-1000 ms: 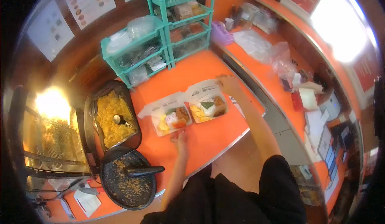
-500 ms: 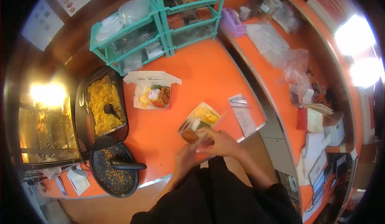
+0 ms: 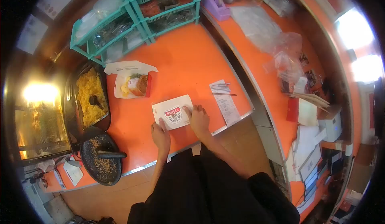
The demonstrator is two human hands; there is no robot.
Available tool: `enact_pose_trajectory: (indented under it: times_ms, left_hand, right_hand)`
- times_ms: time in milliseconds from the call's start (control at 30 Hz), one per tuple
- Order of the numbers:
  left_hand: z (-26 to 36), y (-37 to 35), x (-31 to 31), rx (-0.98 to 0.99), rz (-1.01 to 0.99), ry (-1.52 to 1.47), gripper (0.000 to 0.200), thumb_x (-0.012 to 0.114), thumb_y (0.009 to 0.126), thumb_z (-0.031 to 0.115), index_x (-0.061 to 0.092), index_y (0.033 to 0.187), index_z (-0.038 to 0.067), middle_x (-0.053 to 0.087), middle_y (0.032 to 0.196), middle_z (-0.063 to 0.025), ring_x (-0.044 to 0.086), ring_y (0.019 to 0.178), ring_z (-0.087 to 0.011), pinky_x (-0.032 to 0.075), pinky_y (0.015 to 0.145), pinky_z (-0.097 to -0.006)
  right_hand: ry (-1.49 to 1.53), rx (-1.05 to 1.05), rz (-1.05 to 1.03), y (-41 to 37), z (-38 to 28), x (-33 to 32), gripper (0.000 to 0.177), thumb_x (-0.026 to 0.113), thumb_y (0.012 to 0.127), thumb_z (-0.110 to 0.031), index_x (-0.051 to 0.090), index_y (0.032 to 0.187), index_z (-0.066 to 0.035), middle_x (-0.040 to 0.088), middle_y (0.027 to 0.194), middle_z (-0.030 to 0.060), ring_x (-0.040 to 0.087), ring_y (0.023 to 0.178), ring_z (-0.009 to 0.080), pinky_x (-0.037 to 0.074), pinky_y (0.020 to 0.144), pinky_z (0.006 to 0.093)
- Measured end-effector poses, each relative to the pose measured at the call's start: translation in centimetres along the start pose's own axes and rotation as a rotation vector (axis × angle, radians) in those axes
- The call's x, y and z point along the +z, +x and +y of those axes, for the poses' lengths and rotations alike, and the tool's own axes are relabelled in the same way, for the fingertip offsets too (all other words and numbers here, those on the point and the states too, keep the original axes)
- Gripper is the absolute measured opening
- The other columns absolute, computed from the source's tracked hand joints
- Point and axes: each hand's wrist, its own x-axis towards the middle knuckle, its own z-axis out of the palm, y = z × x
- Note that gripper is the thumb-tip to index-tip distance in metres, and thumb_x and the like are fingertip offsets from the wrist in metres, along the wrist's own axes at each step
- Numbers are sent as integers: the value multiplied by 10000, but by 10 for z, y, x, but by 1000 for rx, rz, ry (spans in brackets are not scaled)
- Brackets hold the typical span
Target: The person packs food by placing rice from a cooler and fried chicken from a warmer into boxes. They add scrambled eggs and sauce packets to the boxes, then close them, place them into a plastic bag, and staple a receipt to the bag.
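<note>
A white cardboard food box [image 3: 172, 110] with a red and black printed logo lies on the orange counter in front of me, its lid down and its contents hidden. My left hand [image 3: 161, 135] grips its lower left side, with the thumb on the lid. At the right side, my right hand [image 3: 199, 120] holds the box with its thumb also pressed on top. Farther back on the left, a second food box [image 3: 151, 85] stands with its lid up, showing browned food, something yellow and a small white packet.
At left, a black tray [image 3: 107, 121] holds yellow food beside a dark stone mortar [image 3: 116, 174] with a pestle [image 3: 112, 154]. A receipt [image 3: 227, 110] lies right, metal sticks on it. Green racks [image 3: 140, 21] stand behind; a purple tape dispenser [image 3: 218, 9] and plastic bags [image 3: 256, 27] occupy the side counter.
The box in front of me, open with food showing before, now has its lid down. My hands have moved apart to its two sides. The whole view has shifted slightly.
</note>
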Motion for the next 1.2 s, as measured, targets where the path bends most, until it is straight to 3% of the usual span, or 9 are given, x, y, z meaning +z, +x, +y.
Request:
enact_pose_trajectory:
  times_ms: [167, 267, 400, 567, 667, 767, 867, 967, 1200]
  left_hand:
    - [-21, 27, -20, -3, -341, -197, 391, 449, 1032, 298, 576, 1158, -49, 574, 1016, -198, 580, 968, -300, 455, 871, -381]
    - [-22, 13, -23, 64, -234, -397, 375, 463, 1024, 265, 552, 1216, -44, 568, 1096, -192, 562, 1025, -291, 437, 917, -379]
    - [-12, 12, -20, 103, -95, -406, 384, 481, 1012, 221, 520, 1294, -38, 560, 1203, -185, 538, 1102, -279, 413, 978, -376]
    - [-36, 43, -14, 44, -233, -287, 425, 519, 998, 227, 508, 1355, -5, 549, 1272, -166, 530, 1131, -257, 426, 972, -352]
    - [3, 62, -14, 159, 16, -761, 378, 551, 984, 245, 602, 1264, -5, 563, 1230, -161, 543, 1100, -230, 436, 954, -320]
    - [30, 87, -20, 194, -234, -958, 316, 570, 976, 237, 648, 1191, 20, 595, 1136, -112, 533, 1035, -161, 440, 873, -272]
    - [18, 101, -11, 243, -365, -513, 266, 571, 975, 230, 650, 1134, 32, 611, 1054, -55, 492, 916, -104, 411, 745, -266]
    - [16, 97, 0, 390, -200, -774, 230, 550, 984, 230, 656, 1054, 37, 574, 925, -8, 430, 809, -104, 349, 676, -286]
    - [14, 95, -4, 581, 45, -369, 215, 535, 980, 204, 631, 940, 15, 477, 803, -39, 403, 792, -165, 356, 750, -327]
  right_hand:
    - [187, 16, -246, -1, 10, -31, 488, 494, 994, -415, 594, 984, 63, 599, 955, 215, 651, 881, 370, 557, 668, 468]
    - [563, -237, -26, -21, 14, -51, 440, 485, 1005, -360, 554, 1026, 75, 563, 1011, 249, 636, 889, 385, 531, 708, 487]
    - [526, -118, -113, -12, 21, -40, 428, 505, 997, -345, 526, 1123, 64, 535, 1046, 242, 623, 879, 395, 511, 739, 491]
    - [574, 73, -261, 17, 30, -21, 370, 565, 958, -251, 536, 1201, 26, 559, 1055, 192, 606, 899, 370, 491, 795, 466]
    - [707, -109, -67, 31, 15, -27, 319, 595, 921, -198, 565, 1172, -4, 584, 1050, 170, 574, 923, 339, 454, 838, 444]
    - [806, -263, 115, 39, -5, -34, 278, 619, 890, -153, 594, 1138, -30, 606, 1036, 149, 544, 936, 311, 422, 864, 422]
    - [793, -330, 214, 45, -7, -20, 218, 620, 889, -141, 624, 1086, -47, 616, 983, 128, 523, 909, 294, 414, 820, 404]
    - [740, -287, 250, 39, -10, -22, 156, 604, 906, -159, 629, 1003, -38, 613, 937, 120, 512, 881, 292, 399, 797, 402]
    - [622, -177, 168, 44, -7, -9, 193, 594, 936, -215, 575, 907, -25, 498, 912, 127, 459, 878, 297, 376, 799, 414]
